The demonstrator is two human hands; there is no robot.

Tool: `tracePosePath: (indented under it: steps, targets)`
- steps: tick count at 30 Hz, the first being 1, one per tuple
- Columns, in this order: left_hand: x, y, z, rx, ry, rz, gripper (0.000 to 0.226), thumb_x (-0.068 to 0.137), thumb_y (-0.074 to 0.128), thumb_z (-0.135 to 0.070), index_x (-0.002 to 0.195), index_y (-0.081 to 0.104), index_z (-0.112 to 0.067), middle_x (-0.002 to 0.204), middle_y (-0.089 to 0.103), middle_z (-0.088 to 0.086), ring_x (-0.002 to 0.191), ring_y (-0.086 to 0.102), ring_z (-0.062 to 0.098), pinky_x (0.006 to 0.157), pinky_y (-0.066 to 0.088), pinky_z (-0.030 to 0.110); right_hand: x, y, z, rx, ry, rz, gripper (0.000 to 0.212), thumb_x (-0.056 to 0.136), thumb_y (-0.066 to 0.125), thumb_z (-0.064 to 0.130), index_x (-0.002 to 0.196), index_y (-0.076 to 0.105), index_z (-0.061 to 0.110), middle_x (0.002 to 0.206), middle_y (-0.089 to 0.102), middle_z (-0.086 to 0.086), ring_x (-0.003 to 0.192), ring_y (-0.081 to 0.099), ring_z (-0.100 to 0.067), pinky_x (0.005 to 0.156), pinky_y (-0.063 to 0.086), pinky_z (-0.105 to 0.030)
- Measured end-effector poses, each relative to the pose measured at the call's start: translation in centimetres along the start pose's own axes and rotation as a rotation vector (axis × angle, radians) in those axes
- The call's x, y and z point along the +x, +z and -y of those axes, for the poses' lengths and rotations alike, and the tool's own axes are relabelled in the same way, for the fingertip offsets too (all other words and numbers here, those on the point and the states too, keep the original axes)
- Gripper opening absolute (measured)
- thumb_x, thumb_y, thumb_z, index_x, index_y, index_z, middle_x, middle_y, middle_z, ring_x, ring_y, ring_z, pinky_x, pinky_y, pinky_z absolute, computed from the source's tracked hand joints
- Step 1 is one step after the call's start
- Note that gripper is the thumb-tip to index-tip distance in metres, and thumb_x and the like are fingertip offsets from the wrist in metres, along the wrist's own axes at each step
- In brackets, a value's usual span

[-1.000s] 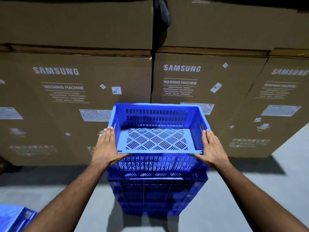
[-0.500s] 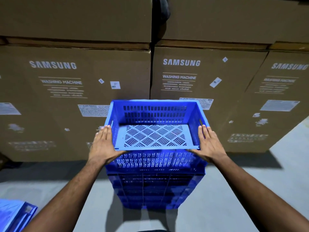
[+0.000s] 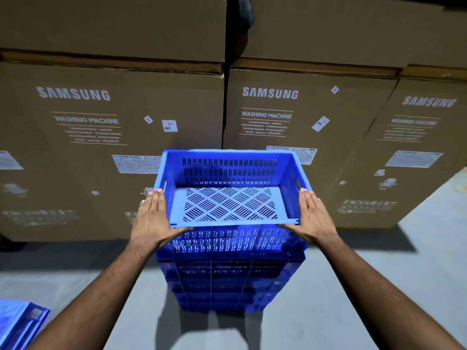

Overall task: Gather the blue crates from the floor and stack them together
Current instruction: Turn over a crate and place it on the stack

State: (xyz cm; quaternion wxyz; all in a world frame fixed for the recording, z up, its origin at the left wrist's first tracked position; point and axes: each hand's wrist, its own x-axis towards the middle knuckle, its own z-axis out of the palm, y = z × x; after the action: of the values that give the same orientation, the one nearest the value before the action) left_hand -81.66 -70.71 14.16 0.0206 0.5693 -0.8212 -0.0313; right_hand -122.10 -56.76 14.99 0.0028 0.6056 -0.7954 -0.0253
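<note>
A blue slotted crate (image 3: 228, 173) sits on top of a stack of blue crates (image 3: 227, 281) in the middle of the view. My left hand (image 3: 154, 218) presses flat against the top crate's left side near its front corner. On the opposite side, my right hand (image 3: 313, 218) does the same against the right wall. The fingers of both hands are straight, and the thumbs reach under the front rim. The crate is empty; its pale patterned bottom shows. Another blue crate (image 3: 17, 322) peeks in at the lower left corner.
Large brown cardboard washing machine boxes (image 3: 106, 127) stand in a row directly behind the stack, with more boxes on top. Grey concrete floor (image 3: 379, 286) lies to the right of the stack and around it.
The view has shifted slightly; the hands stay on the top crate's sides, which sits a touch lower on the stack. Little else differs.
</note>
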Motion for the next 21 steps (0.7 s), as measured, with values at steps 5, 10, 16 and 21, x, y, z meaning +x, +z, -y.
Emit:
tracePosePath:
  steps: [5,10,16,21]
  targets:
    - [-0.6,-0.3,-0.2,0.023,-0.01,0.011,0.146,0.052,0.015,-0.105,0.151,-0.009,0.0,0.162,-0.003,0.016,0.15,-0.002,0.027,0.122,0.005,0.045,0.0,-0.1,-0.1,-0.007,-0.015,0.021,0.132,0.067,0.016,0.098,0.154,-0.008,0.002,0.164,-0.001,-0.013,0.152,-0.001,-0.026,0.124,0.003,-0.039]
    - [0.3,-0.9,0.7,0.021,0.062,0.057,0.147,0.051,0.019,-0.104,0.151,-0.013,-0.001,0.161,-0.009,0.015,0.15,-0.008,0.026,0.122,0.004,0.046,-2.3,0.9,0.7,-0.023,0.04,-0.02,0.132,0.067,0.011,0.099,0.154,-0.005,0.001,0.164,0.005,-0.015,0.151,0.007,-0.03,0.123,0.011,-0.044]
    - [-1.0,-0.1,0.3,0.02,0.024,0.025,0.142,0.055,0.018,-0.103,0.152,-0.007,-0.002,0.162,-0.003,0.014,0.15,-0.004,0.025,0.122,0.003,0.043,-0.8,0.0,0.0,-0.047,-0.013,0.008,0.133,0.065,0.007,0.099,0.154,-0.004,0.001,0.164,0.004,-0.015,0.151,0.005,-0.029,0.123,0.008,-0.042]
    - [-0.2,-0.6,0.1,0.081,0.028,0.03,0.142,0.054,0.006,-0.103,0.152,-0.005,-0.001,0.162,-0.001,0.015,0.15,-0.001,0.026,0.122,0.002,0.042,-2.1,0.6,0.6,-0.063,0.026,-0.02,0.127,0.071,0.014,0.095,0.154,0.001,-0.001,0.163,0.01,-0.016,0.151,0.008,-0.03,0.123,0.009,-0.042]
